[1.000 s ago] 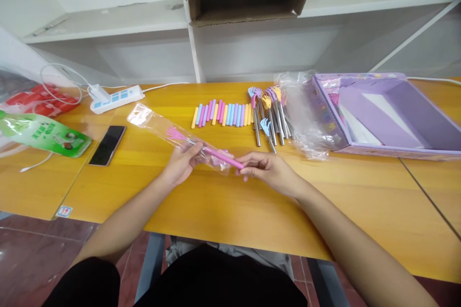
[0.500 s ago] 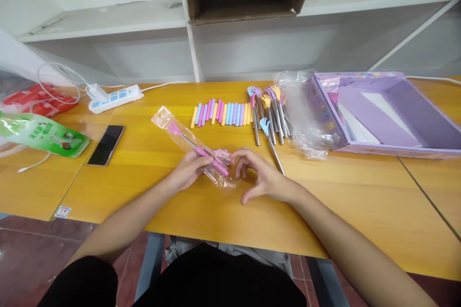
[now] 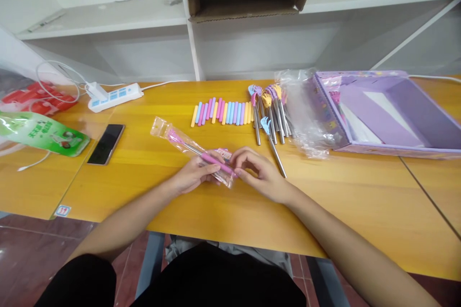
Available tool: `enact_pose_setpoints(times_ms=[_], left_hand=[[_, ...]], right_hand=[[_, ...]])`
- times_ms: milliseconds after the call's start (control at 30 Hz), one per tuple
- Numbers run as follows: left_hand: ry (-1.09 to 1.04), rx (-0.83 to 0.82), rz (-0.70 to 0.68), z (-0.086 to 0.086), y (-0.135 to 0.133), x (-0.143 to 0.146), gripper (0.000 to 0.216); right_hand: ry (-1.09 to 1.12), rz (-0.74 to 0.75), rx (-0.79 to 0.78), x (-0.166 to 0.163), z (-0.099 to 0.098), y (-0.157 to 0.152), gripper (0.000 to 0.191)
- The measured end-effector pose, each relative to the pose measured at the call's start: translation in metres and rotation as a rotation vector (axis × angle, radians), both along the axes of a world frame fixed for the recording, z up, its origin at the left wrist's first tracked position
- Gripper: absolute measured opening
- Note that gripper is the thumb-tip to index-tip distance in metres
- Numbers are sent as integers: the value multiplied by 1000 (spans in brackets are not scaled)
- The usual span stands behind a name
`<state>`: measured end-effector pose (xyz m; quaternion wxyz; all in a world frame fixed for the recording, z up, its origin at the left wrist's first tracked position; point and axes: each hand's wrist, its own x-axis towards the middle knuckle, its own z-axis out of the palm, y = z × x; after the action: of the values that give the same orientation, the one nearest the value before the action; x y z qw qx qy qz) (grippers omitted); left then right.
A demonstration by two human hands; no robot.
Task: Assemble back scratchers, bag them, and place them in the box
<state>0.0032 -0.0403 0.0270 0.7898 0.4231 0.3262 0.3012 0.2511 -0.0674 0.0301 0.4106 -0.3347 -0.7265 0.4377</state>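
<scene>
My left hand [image 3: 198, 171] is wrapped round a pink back scratcher [image 3: 216, 161] with a metal shaft, lying inside a clear plastic bag [image 3: 162, 127]. Its claw end points up and left. At the handle end, my right hand [image 3: 261, 172] pinches the bag's lower right edge between thumb and forefinger. A small printed card [image 3: 224, 153] shows just behind the handle, partly covered by my fingers. Right of my hands lies a blue claw with its metal rod [image 3: 275, 153]. Behind it is a pile of claw-topped rods [image 3: 275, 110] beside a row of coloured handles [image 3: 223, 112].
Clear plastic bags [image 3: 306, 120] lie against an open purple box [image 3: 382, 146] on the right. To the left are a phone [image 3: 106, 144], a power strip [image 3: 117, 97] and a green packet [image 3: 54, 136]. A cardboard box [image 3: 248, 2] sits on the shelf above.
My right hand has closed from an open curl into a pinch on the bag's end. The bagged back scratcher has shifted slightly down and right, and my left fingers have moved along it.
</scene>
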Motion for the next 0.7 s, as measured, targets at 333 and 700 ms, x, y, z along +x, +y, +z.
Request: enact_pose_setpoints(times_ms=[333, 700], left_hand=[[25, 366, 137, -10, -12, 14, 64], [32, 214, -115, -1, -12, 7, 53]], right_hand=[[-16, -211, -78, -28, -14, -14, 25], [343, 123, -774, -18, -16, 1, 43]])
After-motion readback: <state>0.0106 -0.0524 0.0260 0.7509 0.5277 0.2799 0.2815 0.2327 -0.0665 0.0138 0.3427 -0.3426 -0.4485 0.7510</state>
